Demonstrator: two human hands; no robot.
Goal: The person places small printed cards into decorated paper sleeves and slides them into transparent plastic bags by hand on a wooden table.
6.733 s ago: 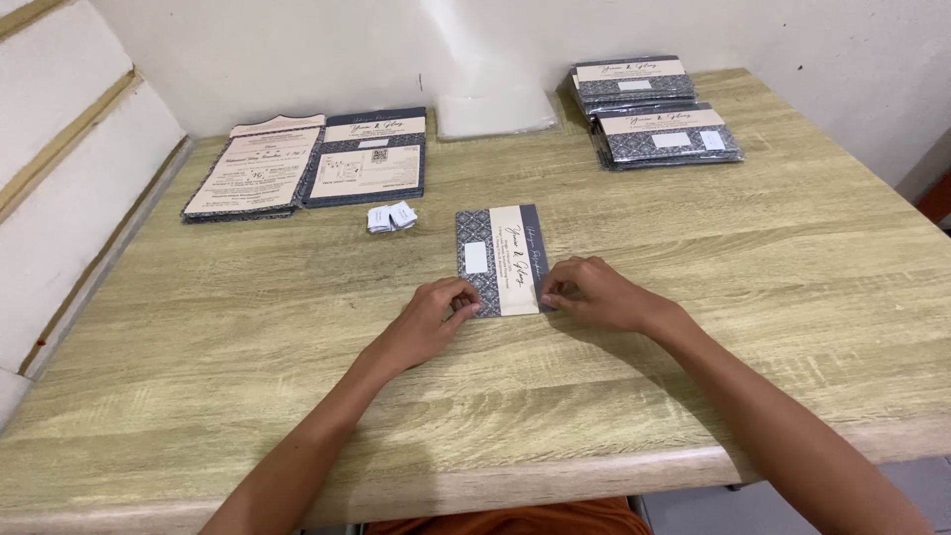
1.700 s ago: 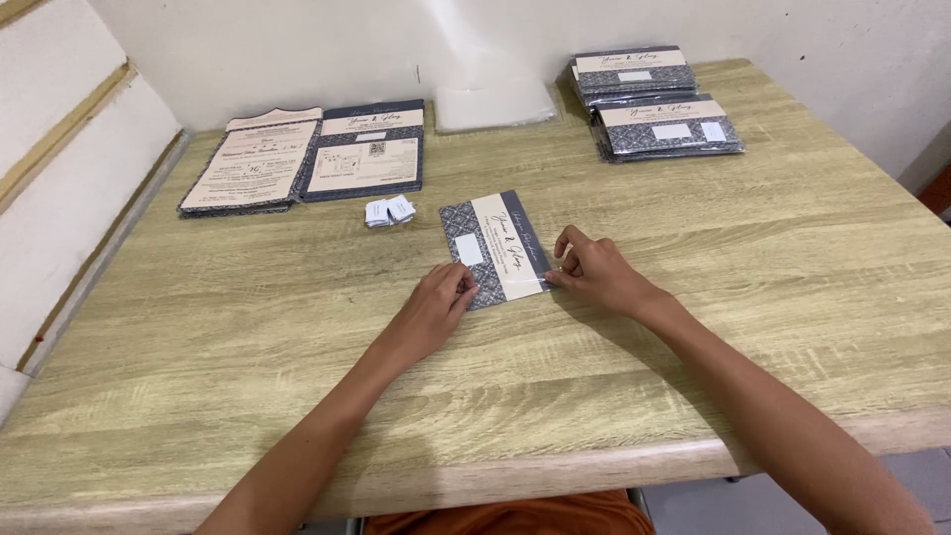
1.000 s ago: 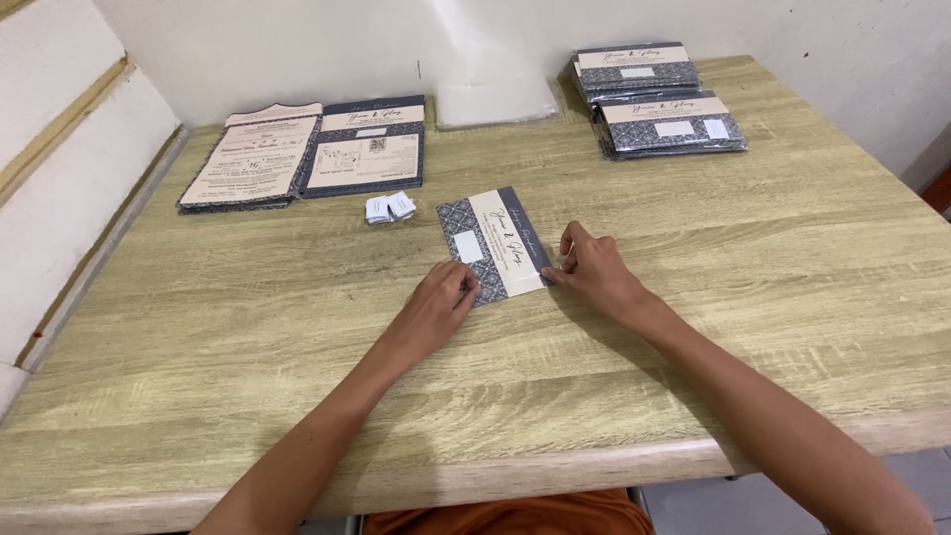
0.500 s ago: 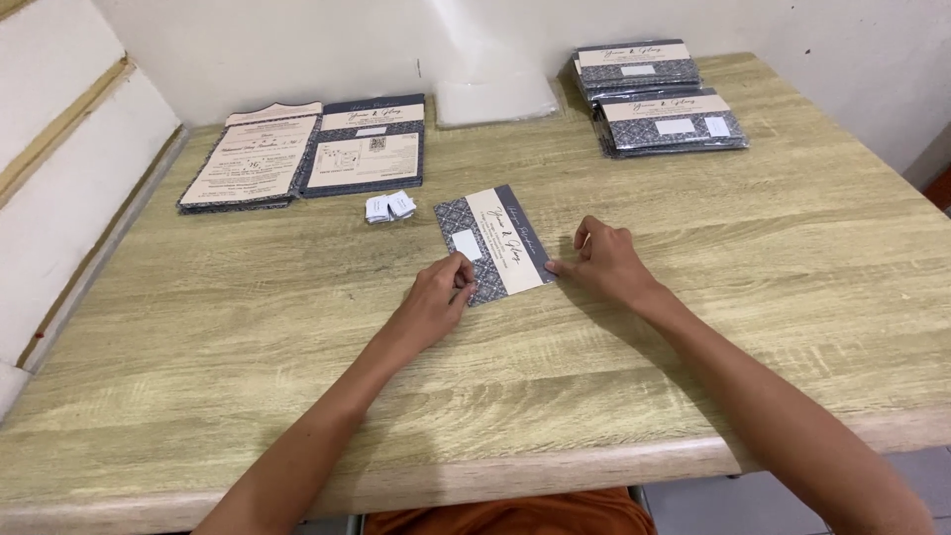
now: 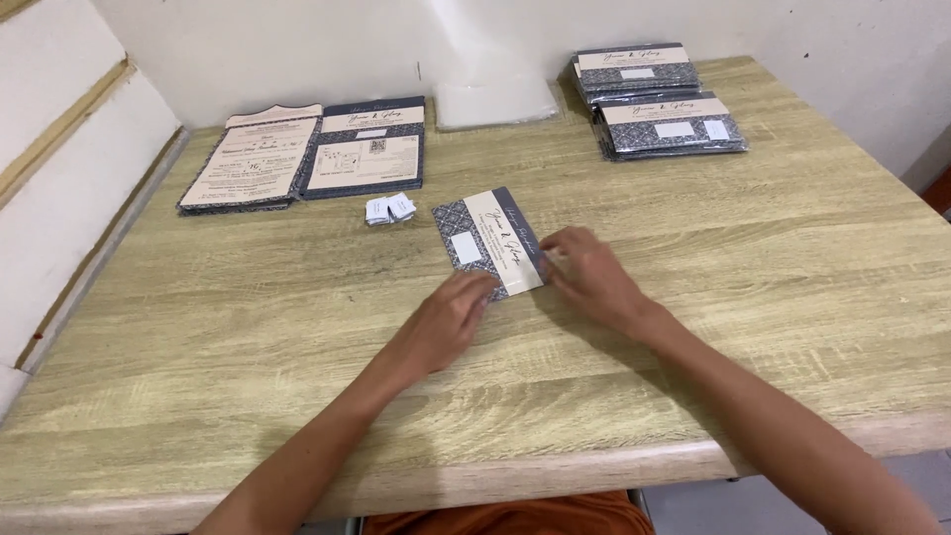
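A folded card [image 5: 487,243] with a dark patterned cover and a cream panel lies flat near the middle of the wooden table [image 5: 248,337], turned slightly anticlockwise. My left hand [image 5: 443,322] rests below it, with its fingertips pressing on the card's lower left edge. At the card's right edge my right hand [image 5: 591,277] touches it with its fingertips. Neither hand lifts the card off the table.
At the back left lie opened cards [image 5: 307,154] in a flat stack. Small white folded labels [image 5: 388,209] sit just left of the card. A clear plastic sleeve pile [image 5: 495,99] is by the wall. Two stacks of finished cards [image 5: 659,99] stand back right.
The card has been turned a little anticlockwise and slid slightly away. Both hands stayed on its edges, and the right hand shifted along the right side.
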